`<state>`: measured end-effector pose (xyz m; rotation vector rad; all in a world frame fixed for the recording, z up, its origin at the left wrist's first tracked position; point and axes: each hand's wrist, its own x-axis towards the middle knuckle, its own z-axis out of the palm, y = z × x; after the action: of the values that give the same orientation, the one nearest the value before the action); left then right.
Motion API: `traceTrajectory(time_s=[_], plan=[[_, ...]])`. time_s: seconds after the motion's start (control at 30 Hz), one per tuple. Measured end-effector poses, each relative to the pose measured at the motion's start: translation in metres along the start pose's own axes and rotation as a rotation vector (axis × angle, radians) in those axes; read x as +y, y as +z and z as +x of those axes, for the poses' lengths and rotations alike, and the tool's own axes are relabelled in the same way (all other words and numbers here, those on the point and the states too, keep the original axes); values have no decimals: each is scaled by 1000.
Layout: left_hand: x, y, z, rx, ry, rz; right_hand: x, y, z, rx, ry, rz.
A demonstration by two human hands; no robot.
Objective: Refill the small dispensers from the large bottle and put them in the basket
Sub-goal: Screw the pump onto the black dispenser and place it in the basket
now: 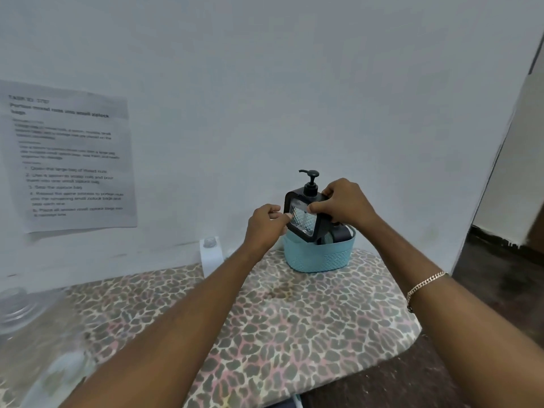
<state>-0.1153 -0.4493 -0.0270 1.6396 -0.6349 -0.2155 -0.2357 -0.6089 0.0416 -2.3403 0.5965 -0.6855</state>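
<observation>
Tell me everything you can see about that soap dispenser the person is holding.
The dispenser is a squarish bottle with a black frame, a clear diamond-patterned face and a black pump on top, spout pointing left. It is tilted, its lower end inside the blue basket. The right hand grips its top right corner; the left hand pinches its left edge.

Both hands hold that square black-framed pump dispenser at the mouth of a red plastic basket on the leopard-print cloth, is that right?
Not quite. The head view shows the plastic basket is light blue, not red. The rest stands: the left hand and the right hand both hold the square black-framed pump dispenser, tilted, at the mouth of that basket on the leopard-print cloth.
</observation>
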Motion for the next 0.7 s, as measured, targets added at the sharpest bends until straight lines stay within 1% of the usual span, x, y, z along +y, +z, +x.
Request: traceTrajectory(time_s=[0.27,0.47,0.57,0.7], plan=[[-10,34,44,-107,-50,15,26,22,32,47,59,-45],[-24,54,61,-110,-93,17,49,52,41,60,109,-71],[-34,60,68,-106,-79,109,60,66,42,56,149,-96],[-43,66,71,-140,-59,307,71,81,36,22,142,-144]])
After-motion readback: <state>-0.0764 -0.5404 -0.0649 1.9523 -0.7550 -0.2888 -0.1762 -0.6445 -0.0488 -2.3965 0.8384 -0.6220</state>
